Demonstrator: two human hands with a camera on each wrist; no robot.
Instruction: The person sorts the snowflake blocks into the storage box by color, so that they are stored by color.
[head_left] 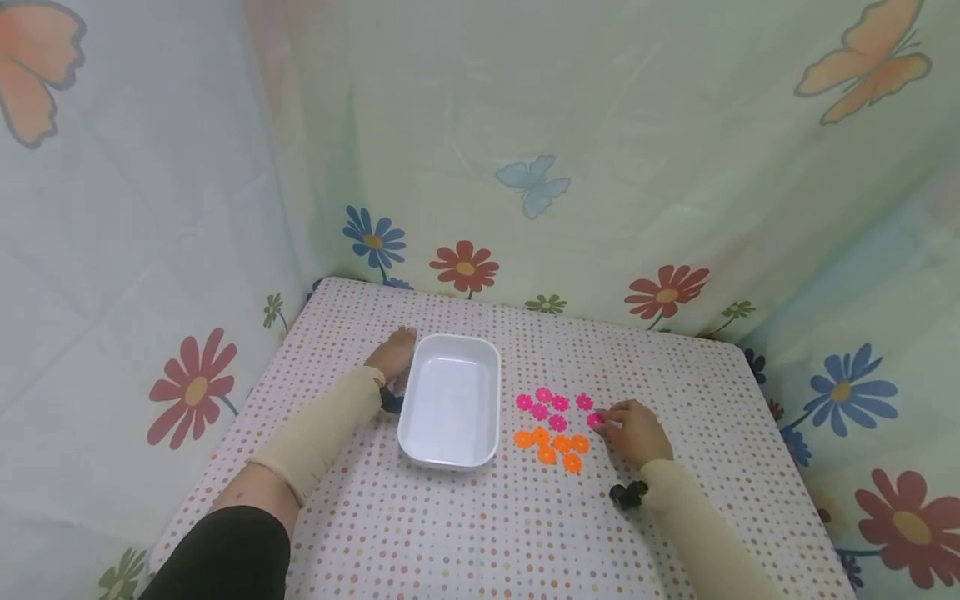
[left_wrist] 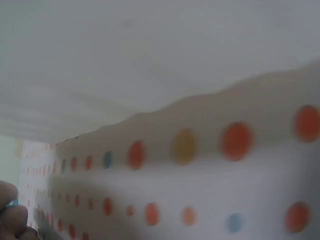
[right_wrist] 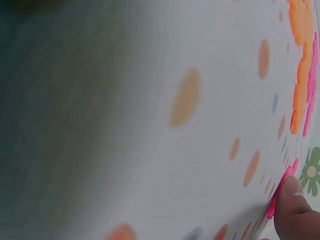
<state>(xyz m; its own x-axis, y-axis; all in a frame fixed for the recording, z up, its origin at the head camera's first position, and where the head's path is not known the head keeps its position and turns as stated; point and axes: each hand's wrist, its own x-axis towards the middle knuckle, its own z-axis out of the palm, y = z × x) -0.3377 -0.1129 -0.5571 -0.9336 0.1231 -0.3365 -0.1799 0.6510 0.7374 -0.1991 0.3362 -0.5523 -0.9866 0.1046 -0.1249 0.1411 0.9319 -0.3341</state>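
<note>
A white rectangular tray stands on the dotted table. My left hand rests beside its far left side; in the left wrist view a few loosely bent fingers show at the lower left corner, apart from the tray wall. To the right of the tray, my right hand pinches a small pink flower-shaped piece at the table surface. The right thumb lies against that piece in the right wrist view. Several more pink flower pieces lie left of this hand, with several orange flower pieces nearer me.
A dotted cloth covers the table. Printed curtains with flowers and butterflies stand around its back and sides. Black wrist-camera mounts sit on both forearms, the left one close to the tray's side.
</note>
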